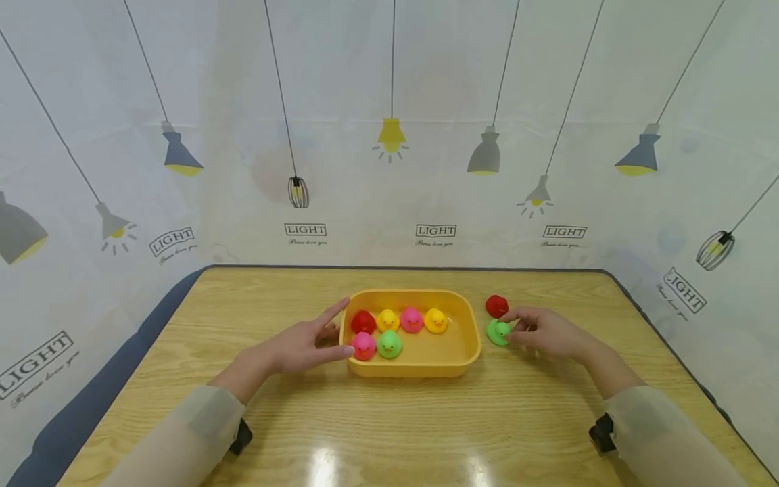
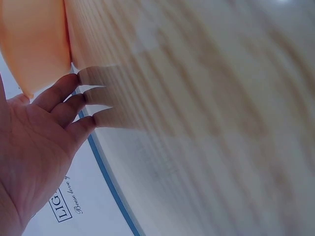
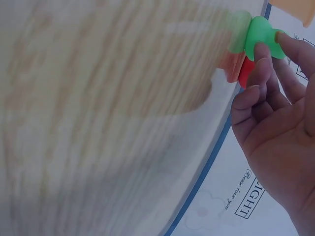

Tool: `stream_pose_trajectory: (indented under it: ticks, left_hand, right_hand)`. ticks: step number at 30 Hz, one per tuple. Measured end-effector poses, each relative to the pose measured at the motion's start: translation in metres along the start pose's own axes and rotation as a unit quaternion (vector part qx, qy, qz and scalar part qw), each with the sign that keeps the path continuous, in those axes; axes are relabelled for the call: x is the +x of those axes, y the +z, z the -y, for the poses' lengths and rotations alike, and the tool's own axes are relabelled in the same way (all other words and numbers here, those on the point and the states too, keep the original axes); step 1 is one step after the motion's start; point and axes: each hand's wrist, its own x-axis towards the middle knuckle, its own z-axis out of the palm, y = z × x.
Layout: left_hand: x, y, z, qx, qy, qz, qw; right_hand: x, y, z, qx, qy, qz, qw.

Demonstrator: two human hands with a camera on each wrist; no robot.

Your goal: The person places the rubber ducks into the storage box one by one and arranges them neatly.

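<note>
An orange-yellow tray stands on the table, with several rubber ducks in its left and back parts: one red duck, two yellow, two pink and one green duck. My left hand lies at the tray's left end, thumb and index finger straight and spread along its rim. To the right of the tray, my right hand pinches another green duck between thumb and fingers, low over the tabletop. Just behind it sits a second red duck, partly hidden by the green one in the right wrist view.
The wooden table has a dark edge, and a white backdrop printed with lamps surrounds its back and sides. Bare wood shows in front of the tray and at both sides. A dark device sits beneath each wrist.
</note>
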Motion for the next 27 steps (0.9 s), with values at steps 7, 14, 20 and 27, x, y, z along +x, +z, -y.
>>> stream_pose_trajectory:
  ticks: [7,14,20,27]
  left_hand:
    - [0.001,0.000,0.001,0.000,0.001,-0.001,1.0000]
    - [0.001,0.001,0.001,0.001,-0.001,-0.001,1.0000]
    - [0.000,0.002,0.001,0.001,-0.003,-0.001,1.0000]
    - [0.001,0.001,0.002,0.001,0.000,-0.001,1.0000]
  right_hand:
    - [0.003,0.000,-0.004,0.006,-0.006,0.006,0.9999]
    - [0.003,0.003,-0.007,0.008,-0.014,-0.002,0.9999]
    - [0.000,0.004,-0.005,-0.001,-0.023,-0.019,0.9995]
    - [-0.009,0.000,0.005,-0.023,-0.004,-0.078,0.9967]
